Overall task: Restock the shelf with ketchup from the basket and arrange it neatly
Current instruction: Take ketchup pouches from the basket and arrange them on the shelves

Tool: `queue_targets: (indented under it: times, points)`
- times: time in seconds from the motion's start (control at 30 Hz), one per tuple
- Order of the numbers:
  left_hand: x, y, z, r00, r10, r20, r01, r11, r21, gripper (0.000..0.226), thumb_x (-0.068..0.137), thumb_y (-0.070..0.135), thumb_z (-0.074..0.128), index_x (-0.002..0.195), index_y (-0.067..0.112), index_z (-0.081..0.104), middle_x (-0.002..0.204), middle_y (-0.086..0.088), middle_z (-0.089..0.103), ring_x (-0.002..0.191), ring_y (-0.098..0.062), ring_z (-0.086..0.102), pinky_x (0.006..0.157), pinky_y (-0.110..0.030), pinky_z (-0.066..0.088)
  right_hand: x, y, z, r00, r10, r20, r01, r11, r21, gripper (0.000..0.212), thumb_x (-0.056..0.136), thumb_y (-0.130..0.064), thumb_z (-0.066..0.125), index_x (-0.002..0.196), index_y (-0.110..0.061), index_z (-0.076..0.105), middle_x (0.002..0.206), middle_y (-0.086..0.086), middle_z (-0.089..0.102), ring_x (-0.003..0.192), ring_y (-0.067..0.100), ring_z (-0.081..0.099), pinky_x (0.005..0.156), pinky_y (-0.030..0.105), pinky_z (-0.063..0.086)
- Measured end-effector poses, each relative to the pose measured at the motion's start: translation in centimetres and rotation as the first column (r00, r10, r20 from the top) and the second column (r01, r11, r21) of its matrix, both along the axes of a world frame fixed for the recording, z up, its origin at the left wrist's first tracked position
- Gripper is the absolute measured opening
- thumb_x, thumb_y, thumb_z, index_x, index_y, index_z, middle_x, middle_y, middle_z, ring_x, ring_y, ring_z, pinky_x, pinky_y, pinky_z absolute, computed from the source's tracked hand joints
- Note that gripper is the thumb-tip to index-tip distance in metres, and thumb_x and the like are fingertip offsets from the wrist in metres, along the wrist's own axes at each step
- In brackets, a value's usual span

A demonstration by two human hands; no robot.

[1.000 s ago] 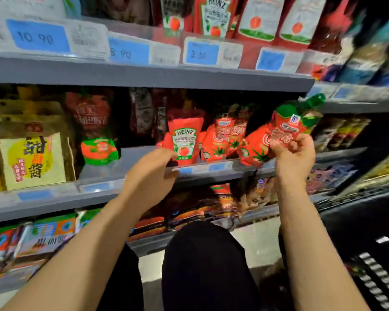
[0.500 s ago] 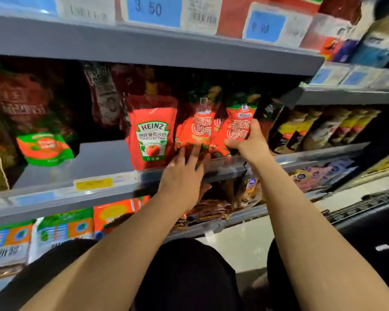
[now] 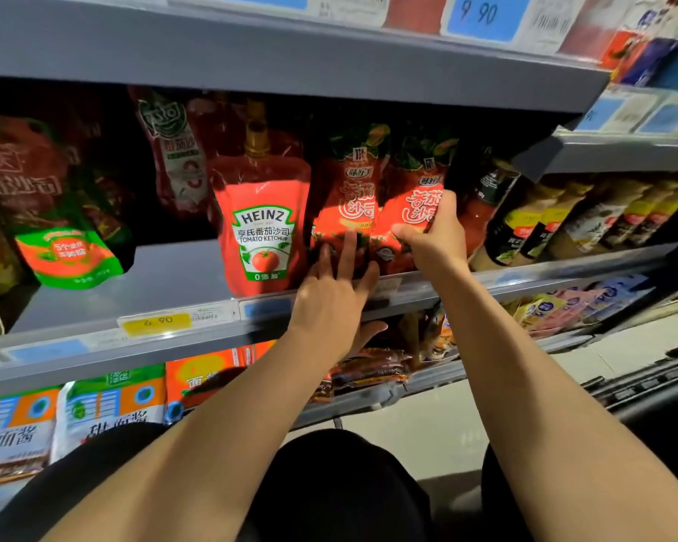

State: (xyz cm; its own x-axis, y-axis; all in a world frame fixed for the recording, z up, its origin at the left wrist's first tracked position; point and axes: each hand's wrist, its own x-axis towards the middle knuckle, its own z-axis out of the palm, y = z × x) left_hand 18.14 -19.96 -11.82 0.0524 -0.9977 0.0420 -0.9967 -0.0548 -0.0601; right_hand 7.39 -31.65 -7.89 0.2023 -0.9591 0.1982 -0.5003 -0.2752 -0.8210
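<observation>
1. Head view: the shelf (image 3: 165, 275) is a grey metal board with a price strip along its front edge, carrying a yellow tag (image 3: 156, 321) that reads 6.90.
2. Two red ketchup pouches with green printed tops stand side by side near the middle of this shelf, touching each other, just behind the front lip.
3. The right hand (image 3: 433, 238) grasps the right ketchup pouch (image 3: 415, 197): the thumb lies across the lower front of the pack and the fingers curl round its right edge. The pouch stands upright, leaning slightly left.
4. The left hand (image 3: 335, 291) is released, fingers straight and spread, their tips pressing the lower front of the left ketchup pouch (image 3: 347, 189); its thumb hangs below the shelf edge.
5. Just left of that pair stands a Heinz pouch (image 3: 261, 224) with a gold cap, upright at the shelf front, close beside the left pouch.
6. Further left, apart from the Heinz pack, a green-and-orange pack (image 3: 69, 256) sits tilted on the shelf, with dark red pouches in shadow behind it.
7. To the right of the held pouch stand dark sauce bottles (image 3: 533, 224) in a row, leaning.
8. The shelf above (image 3: 290, 60) carries a blue tag reading 9.90.
9. The shelf below holds white, green and orange sauce packs (image 3: 106, 408).
10. The basket cannot be clearly made out; a dark ribbed shape sits at the lower right edge.
</observation>
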Motion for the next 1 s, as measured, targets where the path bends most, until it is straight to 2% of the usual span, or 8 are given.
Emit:
queue_targets:
  times: [0.17, 0.23, 0.37, 0.47, 0.67, 0.77, 0.9, 1.0]
  points:
    - [0.7, 1.3, 0.2, 0.999, -0.053, -0.003, 0.052, 0.997, -0.056, 0.074, 0.097, 0.051, 0.040, 0.153, 0.025, -0.001, 0.160, -0.016, -0.010, 0.146, -0.034, 0.009, 0.117, -0.041, 0.017, -0.2, 1.4, -0.1, 1.000, -0.029, 0.000, 0.029, 1.000, 0.003, 0.061, 0.082, -0.018, 0.068, 0.134, -0.017, 0.035, 0.109, -0.006, 0.055, 0.097, 0.012, 0.054, 0.081, 0.025, 0.038]
    - [1.3, 2.5, 0.8, 0.993, -0.114, -0.013, 0.111, 0.987, -0.117, 0.070, 0.094, 0.040, 0.051, 0.152, 0.018, 0.018, 0.158, -0.016, 0.014, 0.142, -0.032, 0.025, 0.114, -0.040, 0.024, -0.2, 2.3, -0.1, 0.998, -0.058, -0.015, 0.058, 0.998, -0.028, 0.066, 0.079, -0.018, 0.068, 0.137, -0.018, 0.035, 0.116, -0.004, 0.055, 0.105, 0.013, 0.054, 0.083, 0.026, 0.039]
    - [3.5, 5.8, 3.2, 0.964, -0.214, -0.160, 0.138, 0.912, -0.386, 0.035, 0.075, 0.026, 0.064, 0.105, 0.008, 0.069, 0.110, -0.014, 0.067, 0.092, -0.035, 0.066, 0.074, -0.044, 0.057, 0.5, 6.5, 0.8, 0.983, -0.166, 0.074, 0.173, 0.979, -0.107, 0.062, 0.081, -0.013, 0.064, 0.137, -0.018, 0.038, 0.129, 0.001, 0.050, 0.120, 0.018, 0.049, 0.096, 0.028, 0.040]
    - [6.6, 9.3, 5.9, 0.954, -0.195, -0.228, 0.084, 0.904, -0.420, 0.027, 0.082, 0.024, 0.048, 0.088, 0.010, 0.069, 0.092, -0.007, 0.067, 0.081, -0.032, 0.064, 0.065, -0.041, 0.054, 2.6, 11.7, 1.4, 0.999, -0.020, 0.029, 0.030, 0.901, -0.433, 0.038, 0.083, -0.006, 0.061, 0.120, -0.006, 0.055, 0.112, 0.007, 0.055, 0.104, 0.019, 0.053, 0.089, 0.018, 0.039]
    - [16.3, 17.2, 6.8, 0.993, -0.012, -0.116, -0.044, 0.881, -0.471, 0.036, 0.090, 0.036, 0.045, 0.108, 0.012, 0.065, 0.106, -0.007, 0.065, 0.093, -0.031, 0.062, 0.076, -0.037, 0.047, 11.8, 18.3, 1.0, 0.884, 0.427, -0.190, -0.467, 0.799, -0.379, 0.036, 0.083, -0.006, 0.057, 0.119, -0.005, 0.059, 0.118, 0.009, 0.058, 0.112, 0.021, 0.053, 0.096, 0.027, 0.043]
    - [19.7, 20.5, 2.7, 0.993, 0.087, -0.079, -0.115, 0.864, -0.489, 0.042, 0.092, 0.035, 0.044, 0.119, 0.009, 0.062, 0.112, -0.012, 0.065, 0.098, -0.033, 0.062, 0.078, -0.040, 0.047, 16.9, 17.1, 0.9, 0.871, 0.381, -0.309, -0.488, 0.732, -0.474, 0.033, 0.084, -0.006, 0.052, 0.115, 0.002, 0.059, 0.113, 0.020, 0.059, 0.107, 0.033, 0.055, 0.092, 0.032, 0.039]
    - [20.5, 20.6, -2.8, 0.991, 0.123, -0.062, -0.136, 0.830, -0.541, 0.043, 0.093, 0.035, 0.048, 0.128, 0.011, 0.053, 0.124, -0.015, 0.060, 0.114, -0.034, 0.056, 0.093, -0.045, 0.040, 23.1, 13.5, 1.5, 0.652, 0.236, -0.721, -0.526, 0.825, -0.207, 0.033, 0.097, -0.009, 0.043, 0.129, -0.007, 0.051, 0.126, 0.019, 0.052, 0.118, 0.036, 0.049, 0.092, 0.040, 0.041]
    - [20.6, 19.3, -5.1, 0.989, 0.151, -0.009, -0.121, 0.755, -0.644, 0.041, 0.091, 0.033, 0.052, 0.126, 0.013, 0.057, 0.125, -0.013, 0.061, 0.118, -0.032, 0.054, 0.100, -0.044, 0.034, 26.1, 9.8, -0.3, 0.530, 0.194, -0.825, -0.493, 0.863, -0.114, 0.047, 0.102, -0.030, 0.031, 0.146, -0.014, 0.032, 0.149, 0.016, 0.034, 0.136, 0.033, 0.035, 0.111, 0.044, 0.030]
